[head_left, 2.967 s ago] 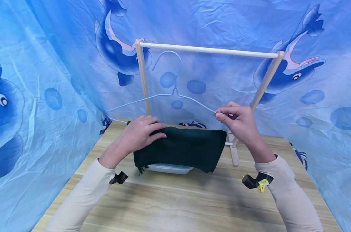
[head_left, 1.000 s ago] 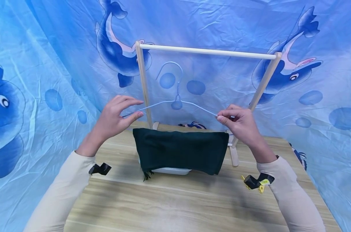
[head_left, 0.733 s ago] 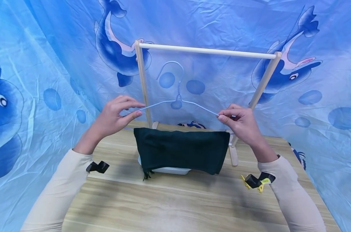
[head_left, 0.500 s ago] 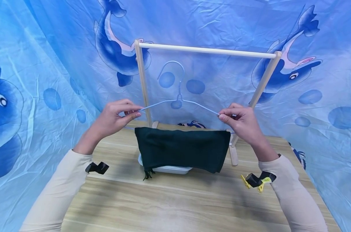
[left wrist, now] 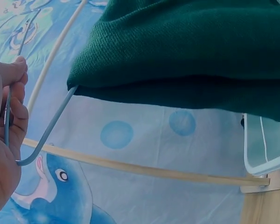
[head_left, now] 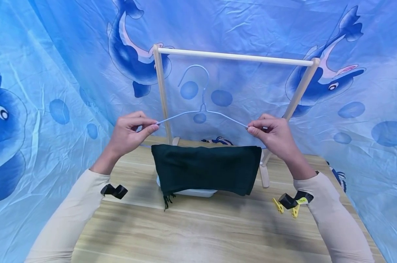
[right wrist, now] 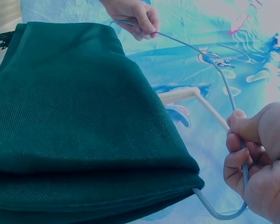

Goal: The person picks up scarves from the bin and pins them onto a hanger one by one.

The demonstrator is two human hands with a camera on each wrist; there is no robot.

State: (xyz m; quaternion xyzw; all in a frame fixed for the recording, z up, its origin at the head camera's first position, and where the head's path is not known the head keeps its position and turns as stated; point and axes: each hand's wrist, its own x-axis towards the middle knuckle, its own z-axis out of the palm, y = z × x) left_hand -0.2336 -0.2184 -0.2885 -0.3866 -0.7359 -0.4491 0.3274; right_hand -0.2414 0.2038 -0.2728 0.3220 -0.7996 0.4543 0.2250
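Note:
A thin pale-blue wire hanger point(head_left: 203, 98) is held up by both hands in the head view, hook on top. A folded dark green scarf point(head_left: 206, 170) with fringe at its lower left hangs over the hanger's bottom bar. My left hand point(head_left: 133, 132) pinches the left sloping arm between thumb and fingers. On the opposite slope, my right hand point(head_left: 272, 136) pinches the wire. In the left wrist view, the bar enters the scarf fold point(left wrist: 177, 51) beside the bent corner. The right wrist view shows layered cloth point(right wrist: 79, 107) reaching near the other corner.
Behind the hanger stands a wooden rack with a white rail point(head_left: 234, 56). A white plastic tub point(head_left: 195, 192) sits under the scarf, mostly covered. Yellow clothespins point(head_left: 295, 210) lie by the right wrist on the wood-grain table point(head_left: 192, 233). Blue dolphin-print curtains surround it.
My left hand has gone from the scarf to the hanger's left arm, its fingers closing on the wire. The hanger dipped, then rose slightly. My right hand keeps its pinch.

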